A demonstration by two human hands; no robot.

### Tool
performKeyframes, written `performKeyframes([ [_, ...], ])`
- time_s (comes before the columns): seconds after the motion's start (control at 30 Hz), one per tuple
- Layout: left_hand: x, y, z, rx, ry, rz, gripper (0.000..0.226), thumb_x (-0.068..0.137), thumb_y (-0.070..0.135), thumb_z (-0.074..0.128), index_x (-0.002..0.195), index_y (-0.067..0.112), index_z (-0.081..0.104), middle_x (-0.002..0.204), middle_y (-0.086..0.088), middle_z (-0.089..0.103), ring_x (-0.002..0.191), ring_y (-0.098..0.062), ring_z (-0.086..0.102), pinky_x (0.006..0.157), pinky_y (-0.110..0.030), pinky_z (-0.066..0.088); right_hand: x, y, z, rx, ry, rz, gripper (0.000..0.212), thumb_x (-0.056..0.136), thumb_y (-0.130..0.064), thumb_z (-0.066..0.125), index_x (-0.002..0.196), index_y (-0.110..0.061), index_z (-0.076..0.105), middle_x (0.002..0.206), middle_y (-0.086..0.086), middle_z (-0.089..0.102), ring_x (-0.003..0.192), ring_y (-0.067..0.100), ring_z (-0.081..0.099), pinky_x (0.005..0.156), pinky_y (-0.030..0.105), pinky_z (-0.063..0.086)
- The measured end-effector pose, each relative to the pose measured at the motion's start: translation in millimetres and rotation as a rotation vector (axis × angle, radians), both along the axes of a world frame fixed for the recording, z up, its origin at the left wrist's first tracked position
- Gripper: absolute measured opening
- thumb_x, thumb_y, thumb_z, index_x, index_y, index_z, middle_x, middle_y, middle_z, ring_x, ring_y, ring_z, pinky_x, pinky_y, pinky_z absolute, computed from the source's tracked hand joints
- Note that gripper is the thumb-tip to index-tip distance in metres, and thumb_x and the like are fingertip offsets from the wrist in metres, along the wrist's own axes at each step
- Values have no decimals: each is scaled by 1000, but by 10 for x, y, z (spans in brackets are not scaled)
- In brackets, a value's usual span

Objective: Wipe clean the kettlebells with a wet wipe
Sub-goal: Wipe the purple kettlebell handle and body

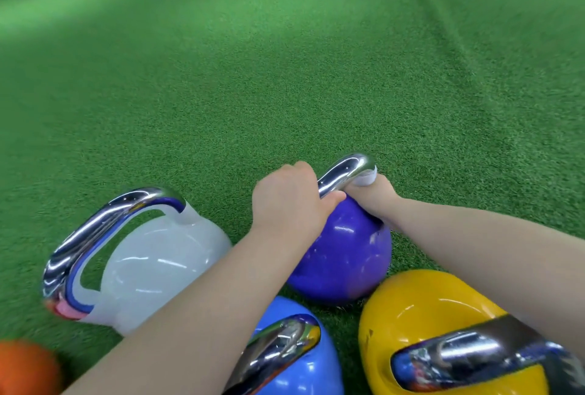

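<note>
Left hand grips purple kettlebell handle; right hand seemingly pinches wipe

No text, label, brand, number or sign can be read anywhere on the kettlebells or turf.

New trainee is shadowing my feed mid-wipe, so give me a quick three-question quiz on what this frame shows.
1. True or false: the left hand grips the chrome handle of the purple kettlebell.
2. Which hand holds the wet wipe? A) left B) right C) neither
3. Fill in: the kettlebell left of the purple one has a ____ body.

Key
1. True; its fingers curl round the handle.
2. B; the right hand presses the wipe against the handle's right end.
3. White; the white kettlebell stands on the green turf.
</note>
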State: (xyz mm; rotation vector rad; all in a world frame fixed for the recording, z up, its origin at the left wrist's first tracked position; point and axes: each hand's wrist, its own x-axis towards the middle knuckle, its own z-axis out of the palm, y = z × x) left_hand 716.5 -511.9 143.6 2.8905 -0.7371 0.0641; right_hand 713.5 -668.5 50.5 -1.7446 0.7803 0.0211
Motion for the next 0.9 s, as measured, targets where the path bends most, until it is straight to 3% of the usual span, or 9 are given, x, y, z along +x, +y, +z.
performKeyframes([
  [0.03,2,3,-2,3,-1,-2,48,83,61,51,96,15,54,95,-3,58,89,-25,58,67,-30,34,-2,-35,-14,30,35,46,10,80,-31,63,83,-22,59,81,-2,63,71,11,59,60,22,46],
  [0.13,-1,0,8,29,-6,-13,49,83,62,51,98,16,53,97,-3,59,90,-24,58,66,-29,34,-10,-110,-37,100,127,166,53,57,-51,66,100,-20,64,94,2,69,84,17,67,71,28,53],
  [0.17,2,-5,9,39,-7,-16,49,83,62,51,99,16,53,98,-3,59,90,-23,58,66,-29,34,-9,-123,-45,116,134,175,56,56,-52,67,102,-20,65,96,3,70,87,19,68,74,31,54],
  [0.33,0,-18,13,75,-15,-19,48,83,60,51,100,15,53,99,-3,59,91,-24,58,66,-29,34,10,-109,-47,112,38,137,45,62,-32,70,99,-7,66,91,13,71,80,29,68,74,43,58],
  [0.43,5,-20,7,75,-5,-13,48,83,60,53,99,15,52,97,-4,59,88,-24,58,64,-29,34,38,-118,-19,31,-37,91,24,75,-17,70,97,-8,64,88,10,67,76,22,62,70,35,54],
  [0.53,-2,-20,9,83,-2,-10,49,82,60,53,99,14,53,96,-4,59,88,-25,57,65,-30,34,53,-147,75,-4,-131,104,24,76,-13,72,98,-11,64,86,4,65,74,16,59,66,28,50],
  [0.67,1,-19,25,79,13,3,49,82,60,54,100,14,54,95,-4,59,88,-25,57,65,-30,35,9,-136,48,6,-83,129,26,76,-29,73,98,-17,65,90,0,67,79,13,62,69,26,52],
  [0.8,1,-18,32,89,12,-2,50,81,60,54,97,14,54,93,-4,58,85,-25,57,65,-30,35,-10,-129,-126,88,105,213,61,57,-63,69,103,-23,64,97,4,71,88,22,69,85,44,55],
  [0.9,7,-19,34,81,18,3,49,81,60,55,97,13,54,92,-4,58,81,-24,53,64,-30,34,-64,-113,-100,138,146,210,51,73,-60,63,109,-24,61,103,5,68,92,22,66,89,37,51],
])
